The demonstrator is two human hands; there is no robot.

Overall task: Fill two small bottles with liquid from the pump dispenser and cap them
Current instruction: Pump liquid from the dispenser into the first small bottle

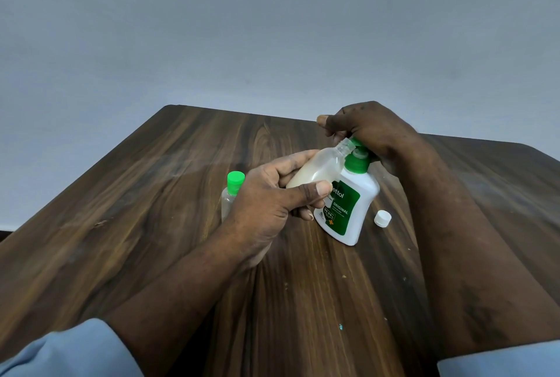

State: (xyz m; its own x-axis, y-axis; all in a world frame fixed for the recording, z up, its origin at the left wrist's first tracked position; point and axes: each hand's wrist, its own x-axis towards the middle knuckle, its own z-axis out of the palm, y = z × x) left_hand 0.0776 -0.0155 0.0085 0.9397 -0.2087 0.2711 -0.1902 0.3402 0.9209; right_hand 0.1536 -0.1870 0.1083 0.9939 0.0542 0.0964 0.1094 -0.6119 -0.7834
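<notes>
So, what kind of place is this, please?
Probably a plain indoor room, home or office I cannot tell: a wood-grain table, a bare grey wall behind it, and a handwash pump dispenser.

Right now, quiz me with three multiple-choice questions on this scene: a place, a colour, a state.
1. Where does the white cap lie? A) on the table, right of the pump dispenser B) left of the dispenser C) atop the dispenser
2. What colour caps the standing bottle? A) white B) green C) blue
3. The held bottle in the left hand is: A) capped B) empty C) uncapped, partly filled
Answers: A, it rests on the wood at the dispenser's right; B, bright green top; C, open neck, whitish liquid inside.
</notes>
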